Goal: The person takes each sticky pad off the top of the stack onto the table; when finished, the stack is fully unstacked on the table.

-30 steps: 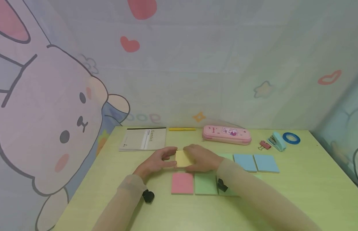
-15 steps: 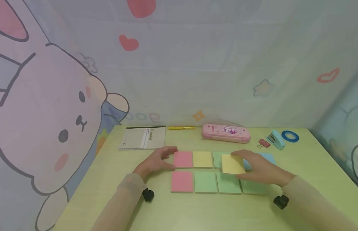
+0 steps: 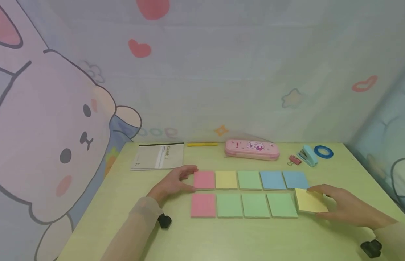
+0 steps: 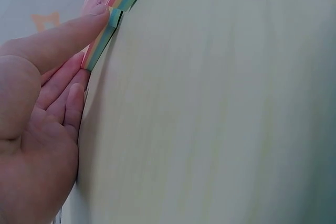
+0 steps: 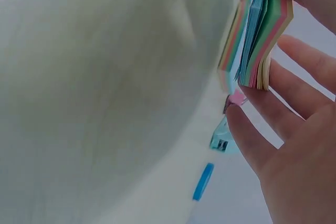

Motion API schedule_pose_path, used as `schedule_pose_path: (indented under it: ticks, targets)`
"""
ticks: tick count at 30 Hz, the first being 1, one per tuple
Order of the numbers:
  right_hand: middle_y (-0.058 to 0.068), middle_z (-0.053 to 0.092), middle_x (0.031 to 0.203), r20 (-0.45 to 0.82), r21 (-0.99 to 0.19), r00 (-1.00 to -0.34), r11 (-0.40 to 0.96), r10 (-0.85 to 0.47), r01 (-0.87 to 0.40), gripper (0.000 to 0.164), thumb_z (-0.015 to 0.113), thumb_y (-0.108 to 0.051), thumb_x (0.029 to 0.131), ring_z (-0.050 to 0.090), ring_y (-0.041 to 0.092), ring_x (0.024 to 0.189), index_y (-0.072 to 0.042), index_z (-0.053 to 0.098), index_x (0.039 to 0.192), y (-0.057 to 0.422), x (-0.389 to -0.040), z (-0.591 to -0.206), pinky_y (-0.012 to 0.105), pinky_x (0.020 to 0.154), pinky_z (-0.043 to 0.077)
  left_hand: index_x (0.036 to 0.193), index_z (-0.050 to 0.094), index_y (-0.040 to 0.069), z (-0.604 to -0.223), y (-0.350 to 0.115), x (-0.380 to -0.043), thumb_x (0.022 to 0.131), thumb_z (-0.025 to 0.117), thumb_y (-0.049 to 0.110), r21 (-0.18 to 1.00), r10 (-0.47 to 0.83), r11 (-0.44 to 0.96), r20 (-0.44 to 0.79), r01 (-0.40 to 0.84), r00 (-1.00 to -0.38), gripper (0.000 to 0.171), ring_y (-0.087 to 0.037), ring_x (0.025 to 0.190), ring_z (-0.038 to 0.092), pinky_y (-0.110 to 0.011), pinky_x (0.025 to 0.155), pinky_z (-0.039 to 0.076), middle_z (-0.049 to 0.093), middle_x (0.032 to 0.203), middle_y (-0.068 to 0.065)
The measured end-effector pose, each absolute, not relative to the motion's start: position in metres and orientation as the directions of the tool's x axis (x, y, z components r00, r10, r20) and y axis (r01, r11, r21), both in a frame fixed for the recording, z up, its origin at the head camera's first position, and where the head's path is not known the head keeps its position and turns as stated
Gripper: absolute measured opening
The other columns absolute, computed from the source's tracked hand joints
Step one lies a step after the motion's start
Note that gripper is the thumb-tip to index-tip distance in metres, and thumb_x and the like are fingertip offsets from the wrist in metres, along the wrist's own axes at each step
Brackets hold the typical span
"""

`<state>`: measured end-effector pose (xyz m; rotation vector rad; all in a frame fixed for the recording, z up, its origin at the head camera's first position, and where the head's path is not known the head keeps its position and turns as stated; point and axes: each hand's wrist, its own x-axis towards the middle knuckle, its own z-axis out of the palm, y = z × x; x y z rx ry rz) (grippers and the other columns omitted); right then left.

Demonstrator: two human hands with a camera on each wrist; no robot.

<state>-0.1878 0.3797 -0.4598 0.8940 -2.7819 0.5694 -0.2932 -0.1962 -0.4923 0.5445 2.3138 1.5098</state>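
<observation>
Two rows of square sticky note pads lie on the table. My left hand (image 3: 172, 183) touches the left side of the pink sticky note pad (image 3: 204, 180) that begins the back row, thumb and fingers apart; in the left wrist view its thumb (image 4: 79, 34) lies along the pad's layered edge. With thumb and fingertips my right hand (image 3: 351, 207) grips a yellow-topped sticky note pad (image 3: 311, 201) by its edges, at the right end of the front row. In the right wrist view this sticky note pad (image 5: 266, 35) shows blue, green, pink and yellow layers, slightly fanned.
Behind the rows lie a notebook (image 3: 159, 156), a yellow pen (image 3: 202, 144) and a pink pencil case (image 3: 252, 149). Farther right are a binder clip (image 3: 294, 160), a teal stapler (image 3: 307, 156) and a roll of blue tape (image 3: 323, 152).
My right hand lifted the yellow sticky note pad from beside my left hand and carried it right, past the front row's end. My left hand stayed by the back row's left end.
</observation>
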Motion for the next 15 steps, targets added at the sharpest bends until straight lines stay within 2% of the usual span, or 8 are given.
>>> schedule_pose_path:
  ticks: [7,9,15]
  targets:
    - [0.002,0.069,0.129,0.292,-0.294,-0.755,0.696,-0.588,-0.655,0.075,0.099,-0.036,0.069,0.055,-0.001,0.123,-0.013,0.066,0.132,0.384,-0.186,-0.475,-0.003,0.102,0.025,0.158,0.047,0.01,-0.492,-0.197,-0.292,0.085,0.089,0.011,0.922,0.497,0.355,-0.048,0.152,-0.867,0.085,-0.029,0.152,0.04,-0.045,0.128,0.031,0.05,0.16,-0.004]
    - [0.004,0.069,0.128,0.295,-0.283,-0.747,0.692,-0.596,-0.664,0.075,0.1,-0.034,0.069,0.058,0.005,0.122,-0.011,0.067,0.132,0.382,-0.188,-0.476,-0.003,0.103,0.024,0.158,0.046,0.01,-0.491,-0.197,-0.291,0.086,0.088,0.011,0.922,0.504,0.353,-0.042,0.161,-0.863,0.084,-0.03,0.152,0.04,-0.047,0.128,0.03,0.049,0.161,-0.005]
    - [0.004,0.071,0.126,0.274,-0.201,-0.749,0.725,-0.603,-0.658,0.072,0.099,-0.035,0.07,0.065,0.025,0.114,-0.01,0.068,0.131,0.377,-0.193,-0.474,0.002,0.101,0.032,0.158,0.045,0.008,-0.491,-0.198,-0.291,0.086,0.088,0.01,0.924,0.508,0.345,-0.034,0.167,-0.861,0.084,-0.032,0.153,0.039,-0.049,0.128,0.029,0.048,0.162,-0.008]
